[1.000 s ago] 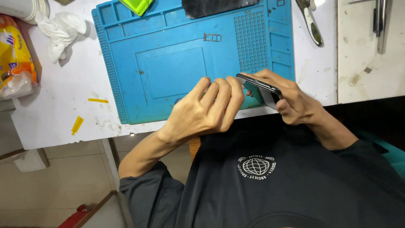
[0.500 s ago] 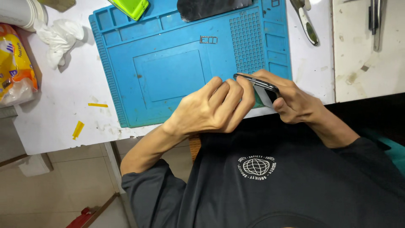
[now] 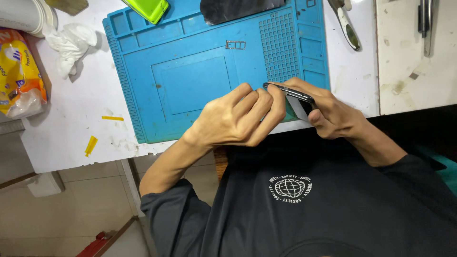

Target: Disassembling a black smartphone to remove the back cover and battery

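The white bench point(image 3: 71, 128) carries everything in view, and most of its middle is covered by a blue silicone repair mat point(image 3: 190, 81) with small compartments along its upper and right edges. At the top edge of the mat lies a dark flat panel point(image 3: 240, 9), and beside it, on the left, a lime-green flat object point(image 3: 147, 7). On the left part of the bench there is a yellow and orange packet point(image 3: 19, 71), and near it a crumpled white tissue point(image 3: 71, 43). On the right of the mat lie metal tweezers point(image 3: 346, 26).

The person's left forearm comes up from the lower left, bent at the elbow, and the left hand point(image 3: 233, 119) rests at the near edge of the mat with the fingers curled; its fingertips press on the end of a dark smartphone point(image 3: 293, 94). The right hand point(image 3: 333, 112) comes from the right, the wrist slightly bent, and it grips the other end of the smartphone, thumb below and fingers on top. The smartphone is held on its edge, just above the near right corner of the mat, between both hands.

A small metal SIM tray point(image 3: 235, 44) lies on the mat, well apart from the hands. Two small yellow scraps point(image 3: 102, 131) lie on the bench left of the mat.
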